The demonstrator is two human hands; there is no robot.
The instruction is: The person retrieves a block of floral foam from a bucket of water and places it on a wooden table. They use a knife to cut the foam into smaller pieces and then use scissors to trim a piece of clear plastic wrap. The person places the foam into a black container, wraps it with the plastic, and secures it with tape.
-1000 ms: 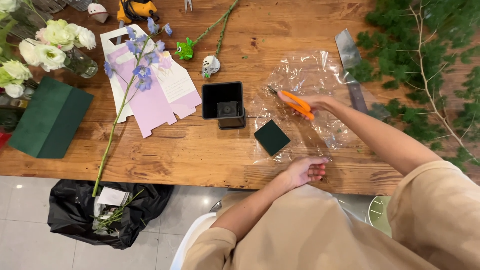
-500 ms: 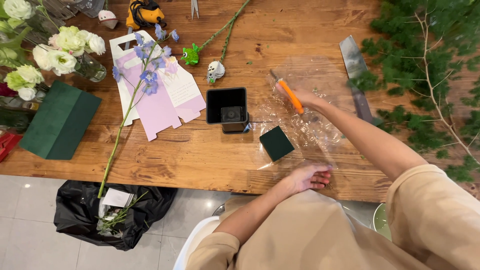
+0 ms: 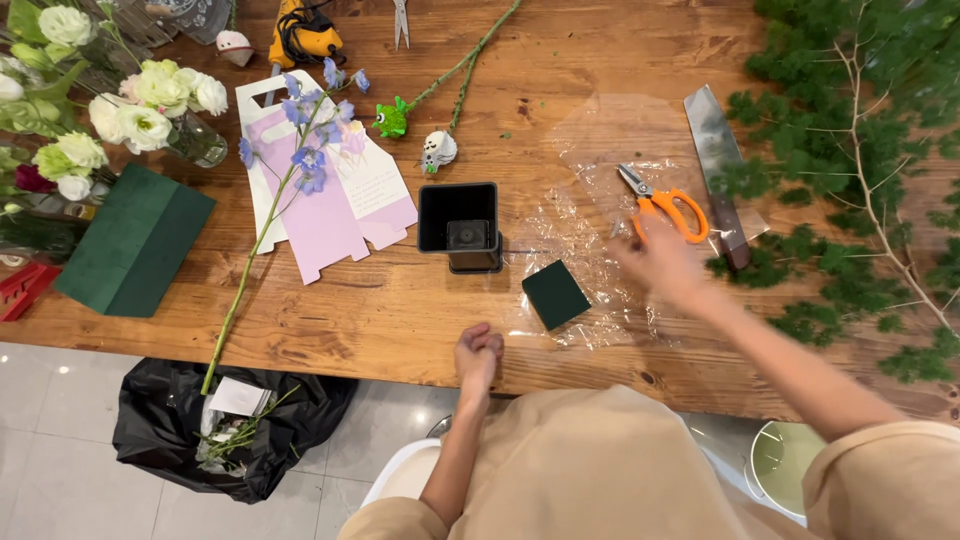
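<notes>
- Two hands in view. Right hand point(image 3: 658, 262) hovers blurred over the clear cellophane sheet point(image 3: 600, 200), fingers loosely spread, holding nothing.
- Orange-handled scissors point(image 3: 662, 206) lie flat on the cellophane just beyond the right hand's fingertips, near but apart from them; blades point up-left, away from the person.
- Left hand point(image 3: 477, 355) sits at the near edge of the counter point(image 3: 400, 310), curled into a loose fist; whether anything is inside it cannot be told.
- Small dark green foam block point(image 3: 556, 294), square and flat, lies on the near corner of the cellophane, between the two hands, touched by neither.
- Scissors: short silver blades, slightly parted, with looped orange handles.
- Black square pot point(image 3: 459, 224) stands just left of the cellophane, open top up.
- Long flat knife point(image 3: 718, 165) lies right of the scissors, partly under green fern-like foliage point(image 3: 860, 170) that covers the counter's right end.
- Left part of the counter: pale purple paper cutouts point(image 3: 325, 210), a blue-flowered stem point(image 3: 280, 215) lying across them, a large dark green foam slab point(image 3: 135, 240), white flowers point(image 3: 140, 110) in a glass.
- Counter is warm brown wood planking. Below it a pale tiled floor point(image 3: 60, 440) and a black rubbish bag point(image 3: 230, 430) with stem cuttings.
</notes>
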